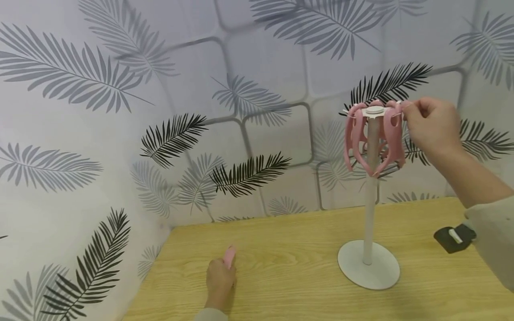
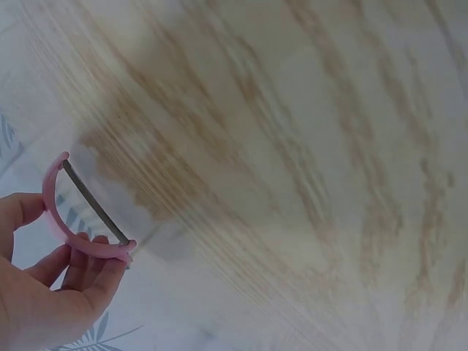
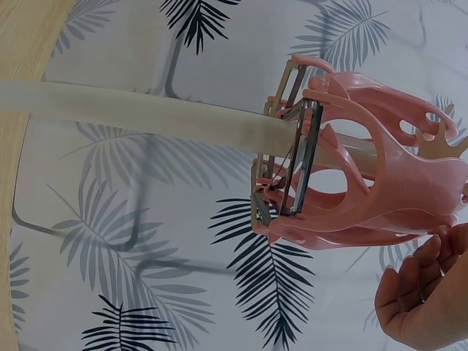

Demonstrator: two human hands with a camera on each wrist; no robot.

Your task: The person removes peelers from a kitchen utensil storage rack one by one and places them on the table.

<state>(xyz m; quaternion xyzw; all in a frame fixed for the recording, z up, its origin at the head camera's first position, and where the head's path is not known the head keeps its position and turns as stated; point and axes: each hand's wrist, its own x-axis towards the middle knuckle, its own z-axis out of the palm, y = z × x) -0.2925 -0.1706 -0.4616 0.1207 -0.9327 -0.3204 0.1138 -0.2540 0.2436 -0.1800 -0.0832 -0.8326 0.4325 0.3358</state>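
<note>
Several pink Y-shaped peelers (image 1: 394,138) hang heads down around the top of a white stand (image 1: 368,218). At the upper right, my right hand (image 1: 435,127) pinches the top end of one peeler on the stand's right side. The right wrist view shows the hanging peelers' metal blades (image 3: 308,157) and my curled fingers (image 3: 411,281) by a handle end. Low on the left, my left hand (image 1: 220,281) grips another pink peeler (image 1: 229,257) just over the table. In the left wrist view, thumb and fingers hold that peeler's curved head (image 2: 50,191), its blade exposed.
The stand's round white base (image 1: 369,278) rests on a wood-grain table (image 1: 281,267). A small black object with a white piece (image 1: 455,236) lies near the right sleeve. Behind the table rises a leaf-patterned wall (image 1: 265,120).
</note>
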